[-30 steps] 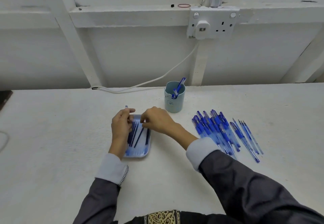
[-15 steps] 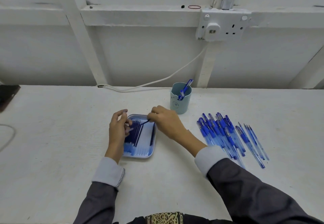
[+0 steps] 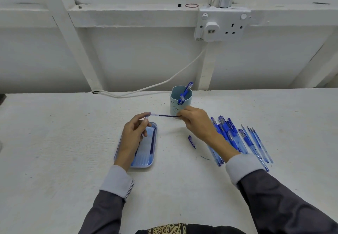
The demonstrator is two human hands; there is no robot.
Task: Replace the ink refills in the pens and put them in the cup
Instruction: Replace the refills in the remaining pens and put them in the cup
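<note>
At frame centre, just in front of the cup (image 3: 176, 108), the refill (image 3: 164, 115) lies level between the left hand (image 3: 132, 138) and right hand (image 3: 198, 122), each pinching one end; thin, light, probably bendy and slick, so best gripped near its ends.

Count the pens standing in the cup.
2. One pen sticks up above the rim of the cup; a shorter pen leans just in front of it, lower inside. More may be hidden below the rim.

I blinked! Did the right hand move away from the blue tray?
Yes. The right hand went rightward off the tray, now before the cup, pinching a refill.
</note>
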